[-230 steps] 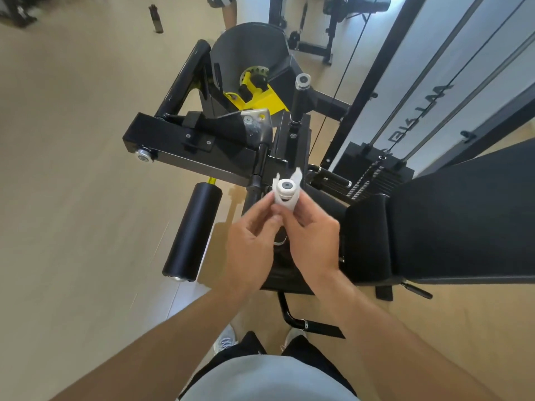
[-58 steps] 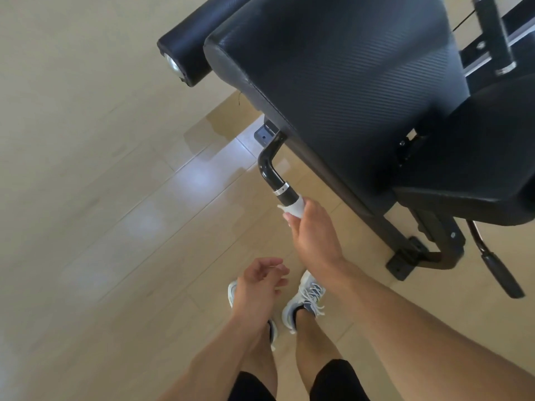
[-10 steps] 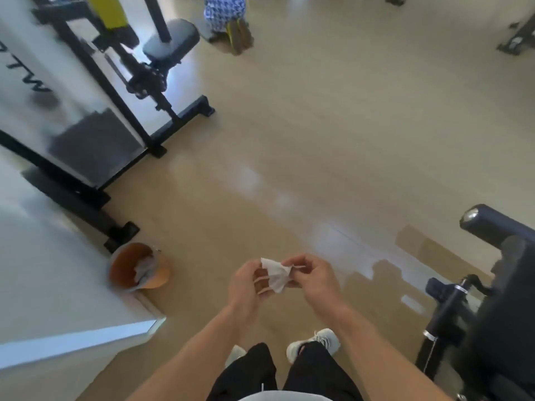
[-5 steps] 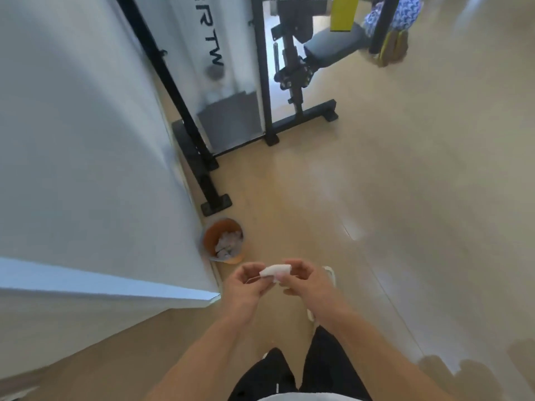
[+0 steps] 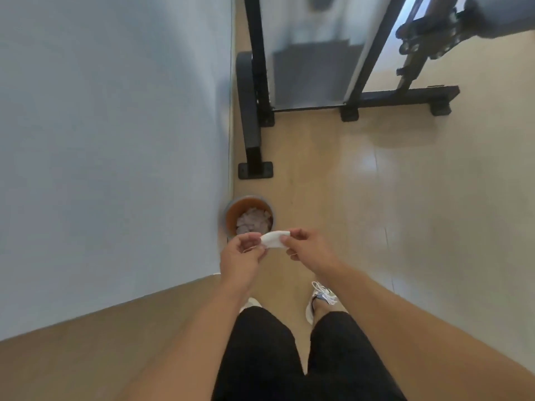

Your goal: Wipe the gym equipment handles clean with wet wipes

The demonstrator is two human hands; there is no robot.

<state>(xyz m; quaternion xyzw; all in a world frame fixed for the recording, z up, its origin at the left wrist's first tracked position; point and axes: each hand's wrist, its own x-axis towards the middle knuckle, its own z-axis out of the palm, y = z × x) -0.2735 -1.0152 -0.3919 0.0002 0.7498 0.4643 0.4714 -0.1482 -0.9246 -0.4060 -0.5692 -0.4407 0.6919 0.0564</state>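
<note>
A small folded white wet wipe [image 5: 274,240] is pinched between both hands at waist height. My left hand [image 5: 241,257] grips its left end and my right hand [image 5: 307,248] grips its right end. Just beyond the hands, on the floor by the wall, stands a small orange waste bin [image 5: 231,211] holding several crumpled used wipes. No gym handle shows in this view.
A pale wall [image 5: 115,140] fills the left side. A black machine frame [image 5: 252,117] with floor feet and a weight-stack shroud stands ahead, its base bar [image 5: 405,98] running right. Light wood floor [image 5: 434,212] lies to the right. My shoes show below.
The view has swung left and down toward the wall. The bin now lies right beyond my hands. Both hands still hold the wipe, now folded flatter.
</note>
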